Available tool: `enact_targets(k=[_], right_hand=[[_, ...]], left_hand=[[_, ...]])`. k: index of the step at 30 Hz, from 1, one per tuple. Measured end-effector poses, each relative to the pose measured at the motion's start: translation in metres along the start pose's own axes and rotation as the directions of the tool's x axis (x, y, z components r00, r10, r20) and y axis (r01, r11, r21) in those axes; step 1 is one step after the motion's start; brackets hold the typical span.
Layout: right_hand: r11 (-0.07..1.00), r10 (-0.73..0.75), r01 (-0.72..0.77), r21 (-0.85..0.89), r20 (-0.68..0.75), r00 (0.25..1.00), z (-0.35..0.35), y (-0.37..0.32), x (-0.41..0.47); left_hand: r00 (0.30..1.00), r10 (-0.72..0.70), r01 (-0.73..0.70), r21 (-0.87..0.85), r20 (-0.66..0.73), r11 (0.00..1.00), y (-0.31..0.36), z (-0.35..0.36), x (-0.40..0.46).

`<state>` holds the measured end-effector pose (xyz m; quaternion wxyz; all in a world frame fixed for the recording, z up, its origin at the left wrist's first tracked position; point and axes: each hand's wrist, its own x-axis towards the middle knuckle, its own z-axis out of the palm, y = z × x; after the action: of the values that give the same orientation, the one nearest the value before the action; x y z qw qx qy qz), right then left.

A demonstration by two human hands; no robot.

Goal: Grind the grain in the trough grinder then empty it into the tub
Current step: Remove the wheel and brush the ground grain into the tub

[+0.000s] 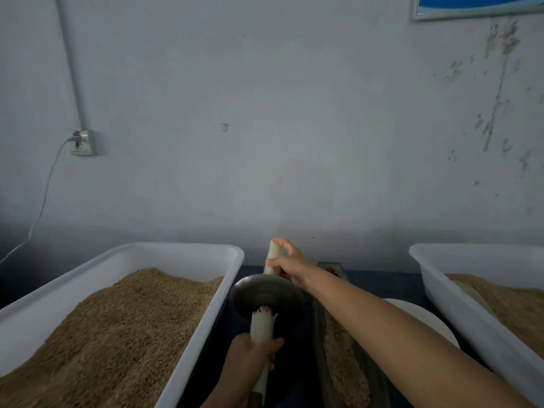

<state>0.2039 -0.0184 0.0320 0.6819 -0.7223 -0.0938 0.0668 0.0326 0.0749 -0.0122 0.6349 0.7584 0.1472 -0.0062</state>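
While both hands grip the handle ends, left hand (250,353) low centre, right hand (290,265) above, the wheel (266,295) sits between them, left of the trough (343,348).

The left tub (188,343) and right tub (441,278) look like smooth white plastic with a faint sheen. The grain (117,325) in them is tan, matt and granular. The wheel (266,295) is dull grey metal, smooth; its axle handle (262,326) is pale and matt, chipped rough at the hub. The trough (321,343) is dark, worn metal. The far wall (294,128) is matt grey-blue paint, flaking at right.
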Motion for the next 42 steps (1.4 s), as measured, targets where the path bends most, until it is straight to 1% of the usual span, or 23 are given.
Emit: enact_targets(k=[3, 5, 7, 8, 9, 10, 13, 15, 18, 21, 22, 23, 24, 25, 26, 27, 28, 29, 30, 31, 35, 38, 42], right_hand=[[1.0, -0.007, 0.007, 0.016, 0.003, 1.0, 0.004, -0.001, -0.002], [0.998, 0.0, -0.001, 0.062, 0.021, 1.0, 0.004, -0.004, -0.003], [0.996, 0.026, -0.031, 0.081, 0.068, 0.997, 0.002, -0.009, -0.007], [0.995, 0.043, -0.051, 0.081, 0.09, 0.995, 0.0, -0.011, -0.01], [0.995, 0.061, -0.069, 0.075, 0.107, 0.992, -0.002, -0.013, -0.013], [0.993, 0.077, -0.087, 0.074, 0.124, 0.989, -0.005, -0.016, -0.018], [0.991, 0.096, -0.109, 0.071, 0.17, 0.981, -0.016, -0.025, -0.032], [0.997, 0.068, -0.064, -0.035, 0.125, 0.99, -0.03, -0.032, -0.042], [0.968, -0.01, 0.004, -0.249, -0.025, 1.0, -0.063, -0.043, -0.061], [0.875, -0.105, 0.028, -0.483, -0.133, 0.986, -0.1, -0.048, -0.087], [0.846, -0.121, 0.012, -0.534, -0.169, 0.978, -0.111, -0.047, -0.097], [0.831, -0.117, -0.016, -0.557, -0.204, 0.972, -0.12, -0.044, -0.107], [0.827, -0.098, -0.049, -0.561, -0.228, 0.969, -0.125, -0.04, -0.117], [0.824, -0.064, -0.083, -0.56, -0.239, 0.969, -0.128, -0.034, -0.127], [0.814, -0.018, -0.121, -0.568, -0.233, 0.972, -0.128, -0.029, -0.136], [0.797, 0.036, -0.158, -0.583, -0.216, 0.976, -0.127, -0.024, -0.144], [0.785, 0.094, -0.192, -0.589, -0.193, 0.977, -0.123, -0.018, -0.151], [0.781, 0.147, -0.222, -0.583, -0.174, 0.974, -0.119, -0.013, -0.156], [0.783, 0.188, -0.247, -0.571, -0.161, 0.969, -0.115, -0.007, -0.16], [0.782, 0.212, -0.264, -0.564, -0.157, 0.965, -0.111, -0.001, -0.162], [0.752, 0.167, -0.265, -0.603, -0.214, 0.962, -0.1, 0.023, -0.162], [0.769, 0.101, -0.224, -0.599, -0.232, 0.967, -0.096, 0.034, -0.161], [0.742, 0.065, -0.223, -0.633, -0.263, 0.963, -0.094, 0.037, -0.158]], left_hand=[[0.999, 0.038, -0.037, 0.042, -0.039, 0.998, -0.006, 0.003, -0.001], [0.995, 0.072, -0.064, 0.114, -0.065, 0.991, -0.009, 0.004, -0.001], [0.988, 0.13, -0.099, 0.317, -0.079, 0.943, -0.011, 0.003, 0.001], [0.983, 0.167, -0.115, 0.434, -0.082, 0.894, -0.012, 0.002, 0.001], [0.975, 0.201, -0.129, 0.502, -0.093, 0.855, -0.013, 0.0, 0.002], [0.97, 0.223, -0.138, 0.528, -0.099, 0.838, -0.014, 0.0, 0.003], [0.962, 0.246, -0.155, 0.507, -0.118, 0.848, -0.015, 0.002, 0.002], [0.952, 0.276, -0.179, 0.49, -0.131, 0.853, -0.015, 0.002, 0.002], [0.941, 0.305, -0.204, 0.472, -0.148, 0.858, -0.011, 0.004, -0.003], [0.909, 0.373, -0.182, 0.63, -0.184, 0.755, -0.001, 0.01, -0.015], [0.879, 0.437, -0.222, 0.648, -0.19, 0.729, 0.003, 0.013, -0.024], [0.84, 0.512, -0.303, 0.628, -0.179, 0.716, 0.006, 0.017, -0.033], [0.807, 0.569, -0.396, 0.57, -0.157, 0.719, 0.008, 0.024, -0.041], [0.798, 0.59, -0.471, 0.483, -0.124, 0.738, 0.009, 0.031, -0.048], [0.825, 0.56, -0.496, 0.381, -0.073, 0.78, 0.011, 0.038, -0.053], [0.878, 0.479, -0.46, 0.275, -0.001, 0.844, 0.012, 0.047, -0.058], [0.93, 0.359, -0.369, 0.182, 0.083, 0.912, 0.014, 0.055, -0.059], [0.962, 0.225, -0.243, 0.109, 0.156, 0.964, 0.016, 0.061, -0.059], [0.972, 0.114, -0.128, 0.057, 0.204, 0.99, 0.016, 0.066, -0.057], [0.975, 0.049, -0.055, 0.023, 0.218, 0.998, 0.015, 0.07, -0.054], [0.974, -0.035, 0.062, -0.119, 0.223, 0.991, 0.018, 0.071, -0.046], [0.968, -0.03, 0.063, -0.123, 0.25, 0.99, 0.022, 0.071, -0.046], [0.967, -0.06, 0.096, -0.137, 0.246, 0.986, 0.023, 0.072, -0.046]])
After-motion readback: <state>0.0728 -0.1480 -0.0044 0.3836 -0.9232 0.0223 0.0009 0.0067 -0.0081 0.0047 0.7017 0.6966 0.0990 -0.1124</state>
